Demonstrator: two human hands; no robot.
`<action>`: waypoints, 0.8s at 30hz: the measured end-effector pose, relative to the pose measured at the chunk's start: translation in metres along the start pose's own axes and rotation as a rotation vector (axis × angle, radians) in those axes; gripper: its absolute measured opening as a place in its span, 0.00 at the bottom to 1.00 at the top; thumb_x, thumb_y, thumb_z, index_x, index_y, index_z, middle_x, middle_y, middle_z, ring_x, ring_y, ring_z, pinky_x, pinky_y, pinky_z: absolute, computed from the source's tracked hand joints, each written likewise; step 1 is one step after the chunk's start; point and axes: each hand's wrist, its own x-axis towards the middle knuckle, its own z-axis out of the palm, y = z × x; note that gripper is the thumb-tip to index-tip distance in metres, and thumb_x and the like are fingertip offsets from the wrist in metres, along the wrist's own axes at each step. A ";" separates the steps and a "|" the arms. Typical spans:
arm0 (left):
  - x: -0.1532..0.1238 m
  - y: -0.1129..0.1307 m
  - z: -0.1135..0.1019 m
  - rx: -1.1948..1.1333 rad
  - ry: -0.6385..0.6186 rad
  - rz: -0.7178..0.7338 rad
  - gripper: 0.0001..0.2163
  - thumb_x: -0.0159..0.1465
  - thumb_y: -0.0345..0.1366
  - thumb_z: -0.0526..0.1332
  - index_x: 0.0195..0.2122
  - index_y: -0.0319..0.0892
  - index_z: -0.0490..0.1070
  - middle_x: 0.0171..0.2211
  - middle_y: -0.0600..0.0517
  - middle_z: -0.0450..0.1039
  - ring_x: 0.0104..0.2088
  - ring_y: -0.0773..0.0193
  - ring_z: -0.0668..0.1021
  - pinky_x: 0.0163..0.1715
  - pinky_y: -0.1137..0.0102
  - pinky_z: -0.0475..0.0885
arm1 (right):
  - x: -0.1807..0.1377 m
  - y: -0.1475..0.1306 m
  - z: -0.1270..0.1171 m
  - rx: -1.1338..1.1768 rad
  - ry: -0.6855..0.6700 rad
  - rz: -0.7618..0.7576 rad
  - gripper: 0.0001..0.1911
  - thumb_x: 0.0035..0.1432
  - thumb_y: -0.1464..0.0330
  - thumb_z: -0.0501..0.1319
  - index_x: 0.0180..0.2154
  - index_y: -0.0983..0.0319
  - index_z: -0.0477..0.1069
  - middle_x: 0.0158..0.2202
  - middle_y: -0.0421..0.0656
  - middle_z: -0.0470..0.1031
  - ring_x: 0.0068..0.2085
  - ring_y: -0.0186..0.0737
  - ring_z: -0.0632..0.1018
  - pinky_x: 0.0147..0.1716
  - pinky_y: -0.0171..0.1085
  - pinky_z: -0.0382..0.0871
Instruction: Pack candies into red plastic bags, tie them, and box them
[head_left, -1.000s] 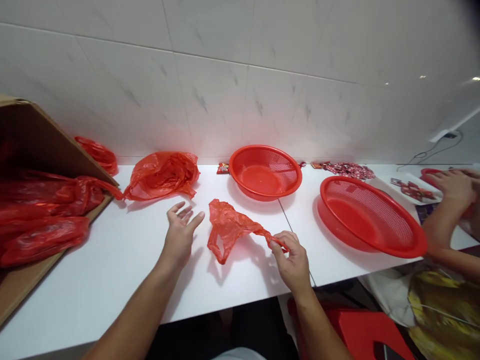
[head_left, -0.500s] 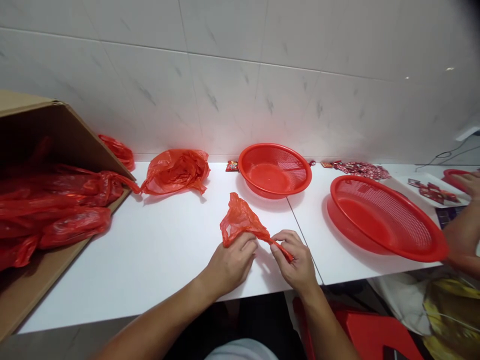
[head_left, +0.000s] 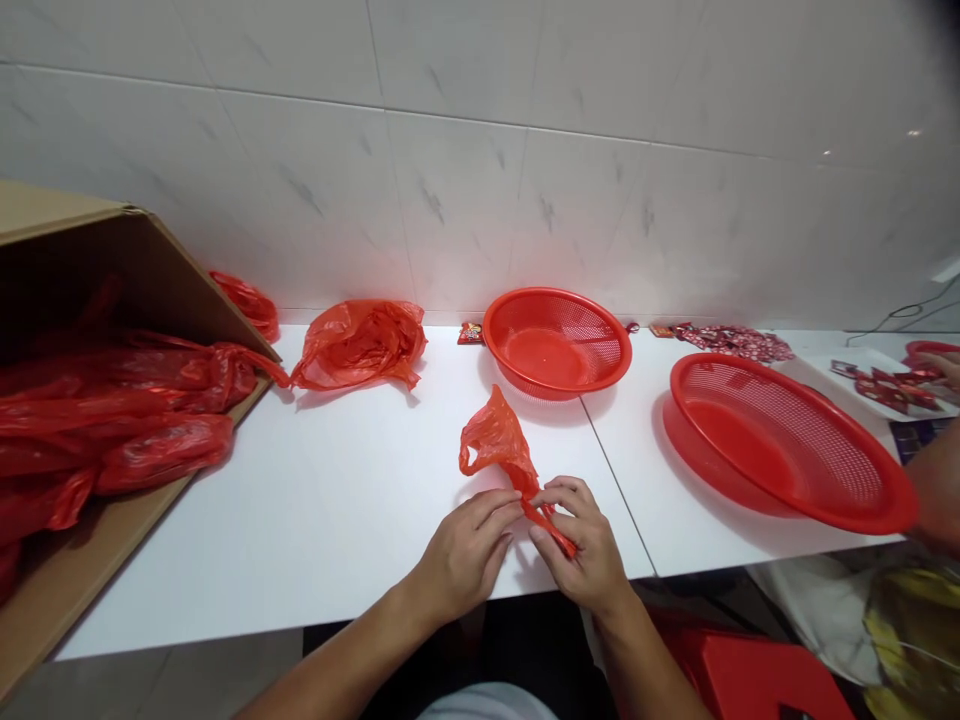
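Between my hands, near the table's front edge, is a thin red plastic bag (head_left: 496,440). Its loose top, with a handle hole, fans out away from me, while its lower part is gathered into a narrow twist. My left hand (head_left: 474,548) pinches the bag at the narrow neck with curled fingers. Close beside it, my right hand (head_left: 581,545) is closed around the twisted end. Farther back on the table lies another crumpled red plastic bag (head_left: 360,345).
A cardboard box (head_left: 142,500) full of red bags (head_left: 165,450) lies open at the left. Two red plastic baskets (head_left: 555,345) (head_left: 787,440) stand behind and right. Small packets (head_left: 735,342) lie along the wall. At far right, a co-worker's hand (head_left: 949,368) is near a white tray (head_left: 840,362).
My hands have come closer together and slightly nearer to me, and the bag's loose top now points more away from me. The view has shifted slightly.
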 end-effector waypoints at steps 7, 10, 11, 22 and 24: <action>0.014 -0.006 -0.010 0.035 0.188 0.091 0.19 0.69 0.18 0.56 0.59 0.38 0.71 0.58 0.40 0.77 0.59 0.58 0.79 0.57 0.62 0.80 | 0.005 -0.001 0.000 -0.026 -0.075 -0.086 0.10 0.59 0.79 0.59 0.31 0.59 0.73 0.50 0.46 0.79 0.58 0.53 0.72 0.56 0.56 0.72; 0.025 -0.014 -0.013 0.157 0.146 0.129 0.19 0.70 0.19 0.55 0.60 0.37 0.71 0.60 0.40 0.77 0.61 0.56 0.79 0.59 0.60 0.80 | 0.005 -0.001 0.000 -0.055 -0.100 -0.132 0.10 0.49 0.81 0.60 0.25 0.60 0.67 0.53 0.44 0.80 0.62 0.56 0.71 0.56 0.56 0.72; 0.029 -0.017 -0.014 0.211 0.106 0.127 0.19 0.70 0.20 0.55 0.60 0.37 0.71 0.61 0.40 0.77 0.62 0.54 0.79 0.60 0.58 0.79 | 0.004 -0.001 -0.001 -0.062 -0.114 -0.145 0.10 0.46 0.81 0.60 0.24 0.60 0.65 0.54 0.43 0.81 0.63 0.58 0.71 0.56 0.55 0.72; 0.063 -0.019 -0.019 0.361 -0.153 -0.021 0.23 0.69 0.33 0.64 0.65 0.46 0.72 0.73 0.39 0.61 0.74 0.38 0.61 0.71 0.37 0.59 | 0.013 -0.014 -0.030 0.121 -0.227 -0.206 0.12 0.42 0.82 0.57 0.25 0.60 0.60 0.40 0.42 0.83 0.59 0.53 0.79 0.55 0.52 0.76; 0.061 -0.019 -0.005 0.280 -0.170 -0.076 0.23 0.67 0.34 0.66 0.63 0.43 0.74 0.72 0.37 0.62 0.72 0.39 0.64 0.71 0.40 0.60 | 0.013 -0.015 -0.032 0.188 -0.227 -0.186 0.13 0.43 0.82 0.57 0.24 0.59 0.59 0.39 0.43 0.82 0.59 0.52 0.79 0.56 0.51 0.77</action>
